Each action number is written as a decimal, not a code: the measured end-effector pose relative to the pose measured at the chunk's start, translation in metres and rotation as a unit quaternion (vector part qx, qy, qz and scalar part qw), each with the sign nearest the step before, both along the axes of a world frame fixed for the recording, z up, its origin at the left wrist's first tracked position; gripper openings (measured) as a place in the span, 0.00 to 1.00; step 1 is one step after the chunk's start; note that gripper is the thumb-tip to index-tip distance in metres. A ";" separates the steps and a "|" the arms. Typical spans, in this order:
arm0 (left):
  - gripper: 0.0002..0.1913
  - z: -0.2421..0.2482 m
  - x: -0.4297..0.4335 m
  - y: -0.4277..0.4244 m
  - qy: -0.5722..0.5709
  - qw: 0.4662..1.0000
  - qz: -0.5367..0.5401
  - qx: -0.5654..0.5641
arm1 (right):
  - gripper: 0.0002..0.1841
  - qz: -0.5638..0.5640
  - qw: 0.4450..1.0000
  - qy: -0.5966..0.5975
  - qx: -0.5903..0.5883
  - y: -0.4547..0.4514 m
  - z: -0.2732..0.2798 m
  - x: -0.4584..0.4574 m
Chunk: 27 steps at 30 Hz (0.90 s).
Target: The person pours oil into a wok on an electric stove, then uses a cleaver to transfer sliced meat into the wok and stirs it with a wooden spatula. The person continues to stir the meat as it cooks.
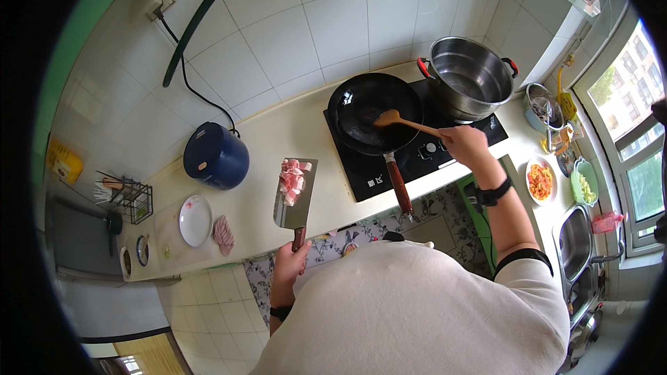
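Note:
My left hand (289, 264) grips the wooden handle of a cleaver (299, 213), whose broad steel blade is held flat over the counter with pieces of raw, fatty pink meat (293, 181) lying on it. With my right hand (465, 147) I hold a wooden spatula (411, 124); its head is inside a black wok (365, 99) with a glossy, dark inner surface. The wok sits on the left part of a black cooktop (362, 182), its reddish wooden handle pointing towards me.
A large steel pot (469, 75) stands right of the wok. Diced orange-red food fills a plate (529, 187) beside a green basket (577, 195) near the sink (576, 239). Leftward are a blue rice cooker (216, 156), a white plate (195, 221), a striped cloth (223, 234) and a wire rack (136, 203).

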<state>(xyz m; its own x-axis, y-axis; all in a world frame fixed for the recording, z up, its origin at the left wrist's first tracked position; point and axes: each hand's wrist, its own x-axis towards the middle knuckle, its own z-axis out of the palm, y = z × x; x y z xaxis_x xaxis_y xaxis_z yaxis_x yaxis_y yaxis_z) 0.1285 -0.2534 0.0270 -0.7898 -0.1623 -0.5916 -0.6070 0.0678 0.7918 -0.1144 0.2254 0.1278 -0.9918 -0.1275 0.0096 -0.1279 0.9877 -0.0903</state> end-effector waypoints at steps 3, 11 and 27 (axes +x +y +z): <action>0.17 -0.001 0.004 -0.001 0.013 1.000 -0.015 -0.007 | 0.17 0.020 0.999 0.023 -0.044 -0.025 -0.033 -0.011; 0.19 0.008 0.000 -0.001 0.013 1.000 -0.012 -0.008 | 0.17 0.080 0.991 0.034 -0.105 -0.066 -0.046 -0.007; 0.20 0.010 -0.012 0.000 0.018 0.999 -0.039 -0.015 | 0.13 0.019 0.996 -0.056 -0.072 0.033 0.095 0.045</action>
<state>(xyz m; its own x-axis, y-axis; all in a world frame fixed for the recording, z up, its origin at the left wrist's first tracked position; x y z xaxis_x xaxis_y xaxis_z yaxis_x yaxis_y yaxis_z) 0.1165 -0.2536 0.0371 -0.8209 -0.1157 -0.5592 -0.5708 0.1376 0.8095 -0.0693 0.2587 0.2230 -0.9821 -0.1711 -0.0792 -0.1471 0.9580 -0.2462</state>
